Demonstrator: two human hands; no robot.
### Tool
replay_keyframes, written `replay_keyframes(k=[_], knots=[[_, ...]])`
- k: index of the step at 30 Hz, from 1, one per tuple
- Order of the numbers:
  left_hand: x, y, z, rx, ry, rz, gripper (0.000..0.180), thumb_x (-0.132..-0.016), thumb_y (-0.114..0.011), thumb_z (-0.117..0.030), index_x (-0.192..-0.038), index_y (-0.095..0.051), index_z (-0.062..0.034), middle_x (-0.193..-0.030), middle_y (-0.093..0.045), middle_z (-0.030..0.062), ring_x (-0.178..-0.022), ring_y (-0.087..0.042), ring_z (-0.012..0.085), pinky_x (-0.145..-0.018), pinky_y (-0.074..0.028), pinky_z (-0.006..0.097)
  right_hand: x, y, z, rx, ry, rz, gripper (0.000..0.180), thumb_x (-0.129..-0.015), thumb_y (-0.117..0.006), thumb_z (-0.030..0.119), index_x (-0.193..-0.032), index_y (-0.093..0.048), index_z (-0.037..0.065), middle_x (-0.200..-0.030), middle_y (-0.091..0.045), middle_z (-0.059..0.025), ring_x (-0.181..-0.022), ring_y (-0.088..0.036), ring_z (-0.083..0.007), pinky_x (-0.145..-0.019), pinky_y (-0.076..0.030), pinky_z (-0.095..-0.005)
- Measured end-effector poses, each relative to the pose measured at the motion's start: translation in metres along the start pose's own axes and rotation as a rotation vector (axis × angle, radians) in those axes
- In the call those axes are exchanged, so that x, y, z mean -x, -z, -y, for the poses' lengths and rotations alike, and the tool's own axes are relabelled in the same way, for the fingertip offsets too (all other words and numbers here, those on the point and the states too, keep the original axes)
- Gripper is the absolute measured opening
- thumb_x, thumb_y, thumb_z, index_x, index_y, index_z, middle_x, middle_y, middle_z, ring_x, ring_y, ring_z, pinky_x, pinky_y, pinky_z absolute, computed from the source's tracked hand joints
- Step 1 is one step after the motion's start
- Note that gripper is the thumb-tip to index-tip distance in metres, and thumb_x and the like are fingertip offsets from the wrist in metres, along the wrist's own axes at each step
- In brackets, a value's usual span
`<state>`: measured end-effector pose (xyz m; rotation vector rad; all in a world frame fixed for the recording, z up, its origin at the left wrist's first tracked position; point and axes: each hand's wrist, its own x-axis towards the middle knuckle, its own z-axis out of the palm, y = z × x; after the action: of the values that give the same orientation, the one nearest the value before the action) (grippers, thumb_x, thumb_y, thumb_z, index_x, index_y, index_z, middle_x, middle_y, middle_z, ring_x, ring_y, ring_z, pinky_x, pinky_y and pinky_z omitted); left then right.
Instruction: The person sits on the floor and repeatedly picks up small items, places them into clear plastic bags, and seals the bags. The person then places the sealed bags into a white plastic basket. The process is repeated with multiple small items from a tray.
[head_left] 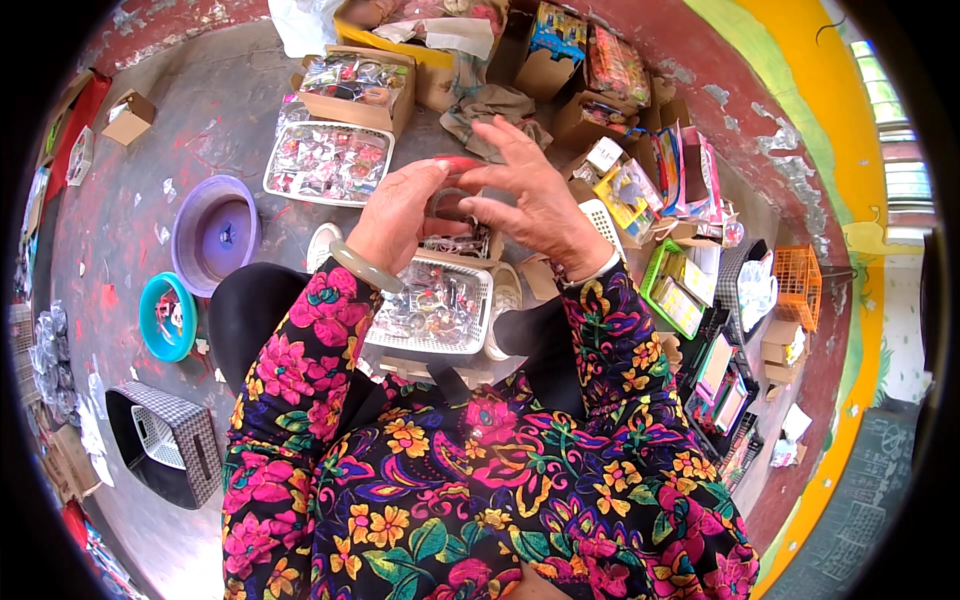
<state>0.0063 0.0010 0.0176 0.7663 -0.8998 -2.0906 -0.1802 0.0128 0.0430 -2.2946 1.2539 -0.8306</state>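
Note:
My left hand (pixel 395 215), with a pale green bangle at the wrist, and my right hand (pixel 530 200) meet above a white plastic basket (pixel 478 318) full of small shiny wrapped items. Between the fingers of both hands is a small object with a red part (pixel 455 165) and a dark ring-like part; its exact kind is hard to tell. Both forearms wear bright floral sleeves. The basket rests between my knees, above my white shoes.
A second white basket (pixel 327 160) of small items lies further off. Several cardboard boxes (pixel 355 85) of goods, a purple basin (pixel 215 232), a teal bowl (pixel 165 315), a checked bin (pixel 165 440), a green tray (pixel 675 285) and an orange crate (pixel 800 285) ring the floor.

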Motion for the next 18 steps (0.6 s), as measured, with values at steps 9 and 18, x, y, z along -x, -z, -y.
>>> replay_keyframes(k=[9, 18], knots=[[-0.005, 0.004, 0.003, 0.015, 0.109, -0.078, 0.035, -0.093, -0.040, -0.026, -0.117, -0.049, -0.0018, -0.110, -0.057, 0.0092, -0.091, -0.058, 0.0145, -0.069, -0.051, 0.026, 0.001, -0.011, -0.006, -0.025, -0.065, -0.061, 0.023, -0.077, -0.065, 0.025, -0.092, -0.065, 0.008, -0.117, -0.053, -0.0189, -0.115, -0.044, -0.0351, -0.094, -0.036, -0.0400], [-0.010, 0.015, -0.003, 0.456, -0.064, -0.078, 0.033, -0.094, -0.037, -0.018, -0.117, -0.044, 0.0053, -0.111, -0.054, 0.0180, -0.093, -0.060, 0.0226, -0.074, -0.054, 0.024, -0.005, -0.009, 0.001, -0.899, -0.742, 0.069, 0.025, -0.079, -0.068, 0.019, -0.096, -0.061, 0.002, -0.083, -0.063, -0.0015, -0.074, -0.058, -0.0067, -0.061, -0.045, -0.0211]])
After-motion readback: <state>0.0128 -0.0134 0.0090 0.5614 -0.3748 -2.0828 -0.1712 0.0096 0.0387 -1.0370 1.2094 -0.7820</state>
